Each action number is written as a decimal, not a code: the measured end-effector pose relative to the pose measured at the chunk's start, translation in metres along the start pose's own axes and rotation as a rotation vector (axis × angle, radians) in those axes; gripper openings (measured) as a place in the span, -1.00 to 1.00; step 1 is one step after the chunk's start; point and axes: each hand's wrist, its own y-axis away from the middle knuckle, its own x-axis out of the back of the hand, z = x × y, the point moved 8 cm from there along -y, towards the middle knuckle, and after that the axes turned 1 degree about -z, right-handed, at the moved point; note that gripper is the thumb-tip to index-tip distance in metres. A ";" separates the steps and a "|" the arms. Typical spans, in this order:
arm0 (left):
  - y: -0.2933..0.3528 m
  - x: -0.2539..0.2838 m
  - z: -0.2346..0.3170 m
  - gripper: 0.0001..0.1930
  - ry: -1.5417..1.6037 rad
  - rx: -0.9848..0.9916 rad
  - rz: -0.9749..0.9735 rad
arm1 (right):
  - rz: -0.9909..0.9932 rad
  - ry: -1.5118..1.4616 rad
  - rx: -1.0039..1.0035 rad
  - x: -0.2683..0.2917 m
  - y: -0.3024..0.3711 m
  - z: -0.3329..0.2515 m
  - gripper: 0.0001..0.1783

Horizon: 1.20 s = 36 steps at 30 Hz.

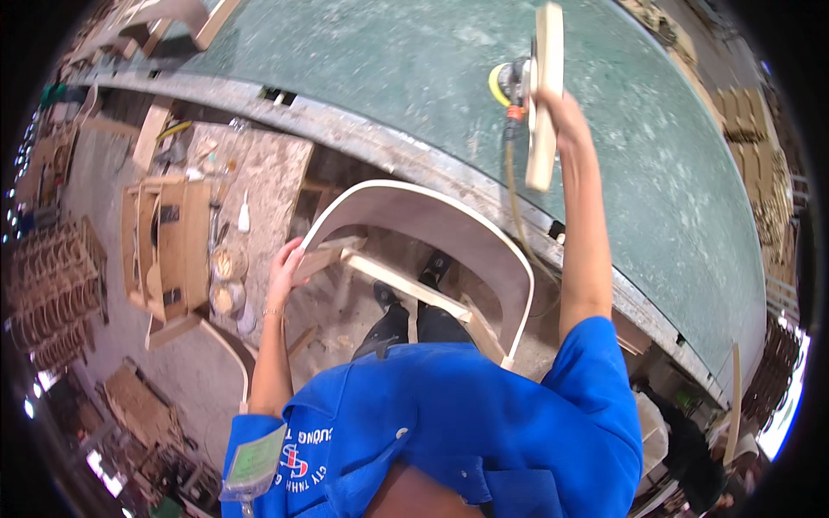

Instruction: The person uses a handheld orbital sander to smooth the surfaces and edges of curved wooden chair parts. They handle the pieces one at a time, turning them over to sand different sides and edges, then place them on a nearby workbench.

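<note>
My left hand (286, 272) is closed on the left end of a curved wooden chair frame (432, 207), its bent panel arching away from me. A straight wooden rail (406, 281) crosses inside the curve. Out over the green table, my right hand (563, 121) grips a long pale wooden bar (546, 65), held lengthwise away from me; the fingers are partly hidden and slightly blurred. Just left of the bar is a round power sander (509, 84) with a yellow rim. Its hose (511, 164) runs down over the table's near edge.
The green-topped table (414, 78) has a worn metal edge. Curved wooden parts (173, 17) lie at its far left. On my left, a low bench (268, 168) carries a white bottle (244, 216) and small containers, beside a wooden box (164, 246). Stacked wooden parts (56, 285) stand farther left.
</note>
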 end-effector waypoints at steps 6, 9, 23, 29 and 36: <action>-0.010 -0.002 0.009 -0.47 -0.019 -0.015 -0.024 | 0.396 0.917 0.513 -0.019 -0.070 -0.073 -0.07; -0.016 -0.003 0.014 -0.48 -0.015 -0.024 -0.025 | 0.361 1.428 0.164 0.032 -0.088 -0.006 -0.11; -0.020 0.011 -0.012 -0.52 0.057 -0.058 0.038 | -0.111 0.929 0.316 -0.063 0.012 0.011 -0.26; 0.002 0.013 -0.013 -0.41 0.153 -0.195 -0.149 | -0.495 0.950 0.301 -0.278 0.148 0.079 -0.20; 0.007 0.025 -0.015 -0.40 -0.445 -0.223 -0.067 | -0.516 1.035 0.318 -0.381 0.167 0.133 -0.25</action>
